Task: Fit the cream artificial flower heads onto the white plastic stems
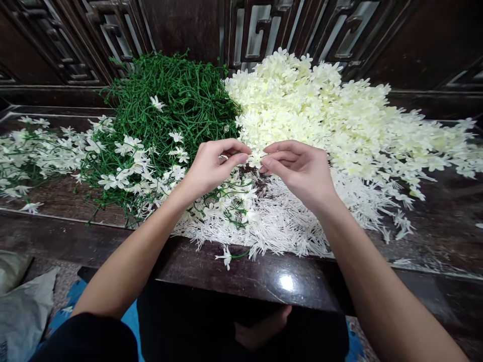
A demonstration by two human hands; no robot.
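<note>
My left hand [215, 163] and my right hand [296, 168] meet over the middle of a dark wooden table [264, 276]. Both pinch a small cream artificial flower [255, 158] between fingertips; a thin green stem seems to run from my left hand down into the sprigs below. Behind my hands lies a big heap of loose cream petals [332, 115]. A tangle of bare green plastic stems [177, 100] is heaped at the back left. Under my wrists lies a pile of white spiky plastic pieces [287, 221].
Finished green sprigs with white blossoms [121, 161] spread across the left half of the table, reaching the far left edge [30, 151]. Carved dark wood panels [256, 30] rise behind. Grey sacks [22, 301] lie on the floor at the lower left.
</note>
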